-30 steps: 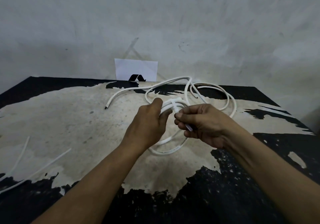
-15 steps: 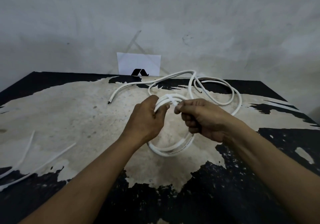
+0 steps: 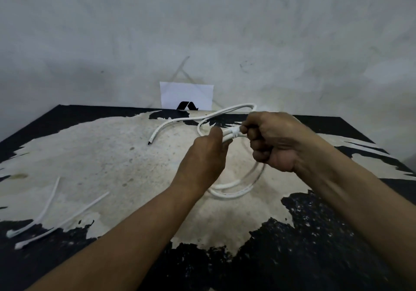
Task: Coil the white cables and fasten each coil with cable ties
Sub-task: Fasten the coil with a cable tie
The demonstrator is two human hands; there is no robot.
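At the far left of the worn black bench point(image 3: 112, 155) with its pale scuffed patch, two spare white plastic cable ties point(image 3: 48, 203) are laid near the edge, well apart from the work. Further right, the free end of the white round-sheathed cable point(image 3: 157, 133) is left uncoiled on the bench. Behind it a white paper card point(image 3: 186, 92) is propped against the wall; a black angular mark is printed on it, but no words can be read. In the middle the coil point(image 3: 234, 191) is held up, its bunched strands gripped by the left hand point(image 3: 202, 158) with the fingers curled round them. Just to the right, a thin white fastening tie point(image 3: 234, 131) is wrapped round the bunch. The right hand point(image 3: 272, 142) is closed in a fist against that tie. Its fingers are probably clamped on the tie's tail, though the tail is hidden inside the fist. If the tail is pulled at an angle, a strand could be dragged out of the bunch before the tie locks. If the left grip is eased, the springy loops could be sprung open. The uncoiled length could also be left outside the fastening.
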